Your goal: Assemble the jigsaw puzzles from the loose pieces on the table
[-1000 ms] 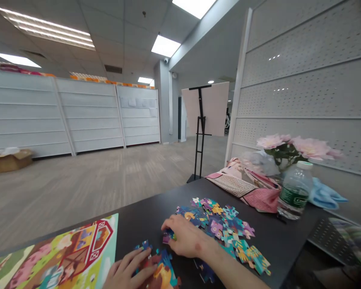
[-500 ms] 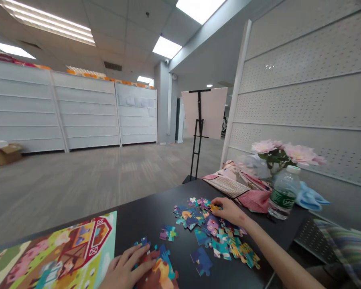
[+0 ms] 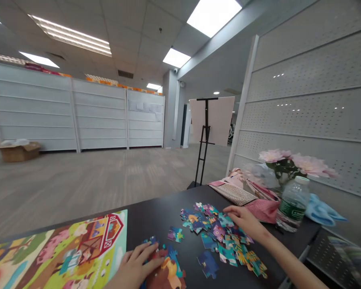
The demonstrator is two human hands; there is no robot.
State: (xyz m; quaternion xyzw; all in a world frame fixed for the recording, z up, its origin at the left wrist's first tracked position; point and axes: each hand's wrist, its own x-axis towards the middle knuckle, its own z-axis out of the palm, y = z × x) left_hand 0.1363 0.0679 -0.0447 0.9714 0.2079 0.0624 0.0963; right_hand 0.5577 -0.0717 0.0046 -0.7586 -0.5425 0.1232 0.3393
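My left hand (image 3: 141, 263) lies flat with its fingers spread over a joined section of jigsaw puzzle (image 3: 168, 271) showing a brown and orange animal. The palm covers part of that section. At the far right of the loose pieces, my right hand (image 3: 243, 220) has thumb and fingers closed at the edges of a teal puzzle piece (image 3: 225, 219). Around it spreads a heap of colourful puzzle pieces (image 3: 218, 233), some overlapping. A dark blue piece (image 3: 207, 264) lies nearer to me, and a small joined cluster (image 3: 175, 234) sits between the hands.
A farm picture board (image 3: 87, 253) covers the table's left side. At the right stand a water bottle (image 3: 293, 204), a pink patterned bag (image 3: 252, 200), pink flowers (image 3: 303, 160) and a blue cloth (image 3: 325, 210). An easel (image 3: 207, 120) stands beyond the black table (image 3: 150, 204).
My right hand has left an orange-yellow piece and moved slightly right to a teal one. My left hand stays on the joined section. The view has shifted left and tilted up.
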